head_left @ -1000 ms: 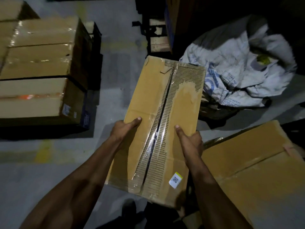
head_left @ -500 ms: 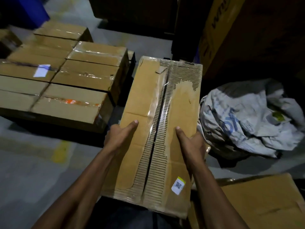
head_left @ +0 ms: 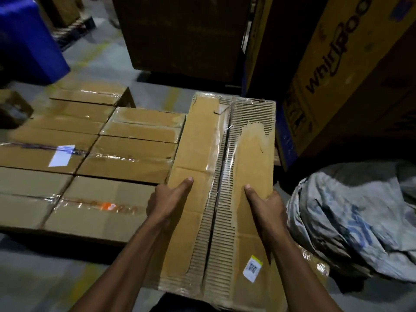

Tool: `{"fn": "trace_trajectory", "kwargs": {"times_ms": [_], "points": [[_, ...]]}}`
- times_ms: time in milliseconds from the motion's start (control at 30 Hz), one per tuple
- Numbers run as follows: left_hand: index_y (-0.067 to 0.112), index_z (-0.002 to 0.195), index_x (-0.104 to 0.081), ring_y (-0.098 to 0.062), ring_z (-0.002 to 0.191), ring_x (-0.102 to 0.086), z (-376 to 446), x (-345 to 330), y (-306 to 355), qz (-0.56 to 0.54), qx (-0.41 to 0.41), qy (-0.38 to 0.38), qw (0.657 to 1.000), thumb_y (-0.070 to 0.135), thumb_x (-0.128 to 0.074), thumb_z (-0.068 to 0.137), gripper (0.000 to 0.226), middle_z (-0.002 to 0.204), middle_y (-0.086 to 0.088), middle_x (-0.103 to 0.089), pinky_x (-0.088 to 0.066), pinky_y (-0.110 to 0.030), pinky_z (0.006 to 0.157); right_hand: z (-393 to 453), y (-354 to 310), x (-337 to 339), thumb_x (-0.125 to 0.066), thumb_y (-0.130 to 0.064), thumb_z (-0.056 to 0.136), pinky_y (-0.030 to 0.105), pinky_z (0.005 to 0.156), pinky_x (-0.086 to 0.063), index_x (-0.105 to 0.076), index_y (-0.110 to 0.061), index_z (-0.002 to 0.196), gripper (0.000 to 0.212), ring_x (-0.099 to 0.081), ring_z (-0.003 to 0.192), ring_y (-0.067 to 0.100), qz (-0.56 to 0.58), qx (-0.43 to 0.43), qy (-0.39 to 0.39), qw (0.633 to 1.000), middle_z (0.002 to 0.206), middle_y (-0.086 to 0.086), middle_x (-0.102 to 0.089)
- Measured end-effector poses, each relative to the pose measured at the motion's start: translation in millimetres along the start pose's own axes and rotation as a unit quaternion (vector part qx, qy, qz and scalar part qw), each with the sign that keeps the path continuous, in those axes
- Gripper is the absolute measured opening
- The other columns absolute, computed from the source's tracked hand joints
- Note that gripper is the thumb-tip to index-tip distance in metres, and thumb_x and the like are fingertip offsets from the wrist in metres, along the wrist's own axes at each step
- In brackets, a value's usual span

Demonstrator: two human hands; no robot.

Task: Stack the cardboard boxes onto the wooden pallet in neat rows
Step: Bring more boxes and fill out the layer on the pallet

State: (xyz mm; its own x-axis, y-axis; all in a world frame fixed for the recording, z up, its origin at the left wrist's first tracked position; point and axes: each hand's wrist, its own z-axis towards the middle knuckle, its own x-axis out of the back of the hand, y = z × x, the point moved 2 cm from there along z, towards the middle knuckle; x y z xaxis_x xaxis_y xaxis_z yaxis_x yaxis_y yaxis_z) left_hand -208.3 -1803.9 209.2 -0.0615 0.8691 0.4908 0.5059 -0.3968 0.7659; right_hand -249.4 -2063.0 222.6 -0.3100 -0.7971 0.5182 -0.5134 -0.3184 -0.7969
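I hold a long cardboard box [head_left: 198, 154] in front of me, its taped top torn down to the corrugation along the middle seam. My left hand [head_left: 166, 198] grips its left edge, thumb on top. On the box's right edge sits my right hand [head_left: 267, 199], thumb also on top. Left of the held box, several taped cardboard boxes [head_left: 94, 154] lie flat in neat rows, one with a white label. The held box hangs just beside their right edge. The pallet under them is hidden.
A crumpled grey-white sack [head_left: 351, 219] lies on the floor at the right. Tall printed cartons [head_left: 333, 70] and a dark big carton [head_left: 180, 34] stand behind. A blue bin [head_left: 24, 39] is at the far left. Grey floor [head_left: 45, 278] lies in front of the rows.
The view has swung left and closer to the rows of boxes. The held box has moved with both hands toward the stack's right edge; the sack now lies further right.
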Motion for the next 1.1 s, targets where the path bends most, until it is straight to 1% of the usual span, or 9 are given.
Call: {"fn": "trace_trajectory", "kwargs": {"times_ms": [133, 367, 467, 567, 633, 733, 867, 967, 1100], "points": [[0.016, 0.092, -0.069, -0.024, 0.082, -0.064, 51, 9, 29, -0.018, 0.003, -0.012, 1.000, 0.075, -0.064, 0.076, 0.061, 0.089, -0.003, -0.070, -0.054, -0.038, 0.079, 43, -37, -30, -0.066, -0.071, 0.077, 0.048, 0.091, -0.053, -0.057, -0.023, 0.112, 0.060, -0.064, 0.100, 0.030, 0.002, 0.008, 0.007, 1.000, 0.111, 0.005, -0.068], [0.016, 0.093, -0.068, -0.025, 0.081, -0.067, 155, -11, 78, -0.034, 0.017, 0.009, 0.999, 0.073, -0.066, 0.075, 0.061, 0.088, -0.003, -0.072, -0.057, -0.039, 0.077, 152, -92, -70, -0.066, -0.065, 0.082, 0.040, 0.087, -0.050, -0.060, -0.015, 0.116, 0.061, -0.062, 0.102, 0.032, 0.000, -0.001, -0.023, 1.000, 0.109, 0.006, -0.066], [0.012, 0.091, -0.067, -0.026, 0.081, -0.063, 206, -28, 113, -0.023, 0.037, 0.050, 0.998, 0.078, -0.063, 0.072, 0.069, 0.088, -0.005, -0.069, -0.050, -0.033, 0.070, 217, -121, -89, -0.064, -0.075, 0.070, 0.044, 0.088, -0.054, -0.063, -0.017, 0.108, 0.069, -0.063, 0.096, 0.030, -0.003, 0.010, -0.028, 1.000, 0.104, 0.004, -0.069], [0.010, 0.089, -0.068, -0.027, 0.081, -0.063, 258, -44, 154, -0.023, 0.054, 0.065, 0.996, 0.081, -0.060, 0.071, 0.073, 0.087, -0.007, -0.069, -0.052, -0.034, 0.073, 287, -162, -100, -0.058, -0.080, 0.061, 0.047, 0.087, -0.055, -0.063, -0.019, 0.108, 0.077, -0.064, 0.095, 0.032, -0.022, 0.024, -0.041, 0.999, 0.102, 0.003, -0.069], [0.012, 0.090, -0.069, -0.027, 0.081, -0.064, 286, -48, 182, -0.043, 0.060, 0.065, 0.995, 0.082, -0.059, 0.069, 0.074, 0.087, -0.007, -0.070, -0.053, -0.035, 0.074, 328, -194, -105, -0.060, -0.077, 0.065, 0.044, 0.086, -0.055, -0.063, -0.018, 0.110, 0.074, -0.064, 0.095, 0.034, -0.031, 0.041, -0.050, 0.997, 0.104, 0.005, -0.070], [0.016, 0.089, -0.065, -0.025, 0.082, -0.063, 325, -45, 222, -0.072, 0.064, 0.081, 0.992, 0.072, -0.063, 0.078, 0.058, 0.088, -0.004, -0.069, -0.053, -0.036, 0.076, 382, -242, -117, -0.069, -0.064, 0.078, 0.035, 0.080, -0.048, -0.063, -0.016, 0.114, 0.060, -0.063, 0.098, 0.033, -0.045, 0.073, -0.070, 0.994, 0.110, 0.008, -0.069], [0.017, 0.101, -0.066, -0.023, 0.084, -0.067, 379, -40, 262, -0.123, 0.053, 0.101, 0.986, 0.067, -0.066, 0.079, 0.055, 0.092, -0.002, -0.072, -0.057, -0.038, 0.077, 444, -304, -140, -0.070, -0.060, 0.081, 0.037, 0.081, -0.048, -0.056, -0.023, 0.105, 0.046, -0.059, 0.095, 0.031, -0.054, 0.111, -0.103, 0.987, 0.101, 0.003, -0.063], [0.019, 0.110, -0.064, -0.023, 0.090, -0.067, 429, -39, 281, -0.145, 0.042, 0.113, 0.982, 0.064, -0.067, 0.080, 0.055, 0.097, 0.000, -0.071, -0.058, -0.044, 0.083, 495, -346, -171, -0.069, -0.065, 0.078, 0.042, 0.086, -0.052, -0.055, -0.022, 0.106, 0.054, -0.060, 0.100, 0.035, -0.081, 0.132, -0.116, 0.981, 0.103, 0.005, -0.062], [0.019, 0.118, -0.061, -0.023, 0.093, -0.067, 504, -34, 308, -0.156, 0.042, 0.132, 0.978, 0.069, -0.065, 0.071, 0.069, 0.103, -0.001, -0.070, -0.058, -0.046, 0.085, 558, -401, -222, -0.067, -0.065, 0.081, 0.035, 0.078, -0.042, -0.056, -0.018, 0.119, 0.061, -0.059, 0.104, 0.034, -0.131, 0.165, -0.147, 0.967, 0.103, 0.002, -0.055]]}}
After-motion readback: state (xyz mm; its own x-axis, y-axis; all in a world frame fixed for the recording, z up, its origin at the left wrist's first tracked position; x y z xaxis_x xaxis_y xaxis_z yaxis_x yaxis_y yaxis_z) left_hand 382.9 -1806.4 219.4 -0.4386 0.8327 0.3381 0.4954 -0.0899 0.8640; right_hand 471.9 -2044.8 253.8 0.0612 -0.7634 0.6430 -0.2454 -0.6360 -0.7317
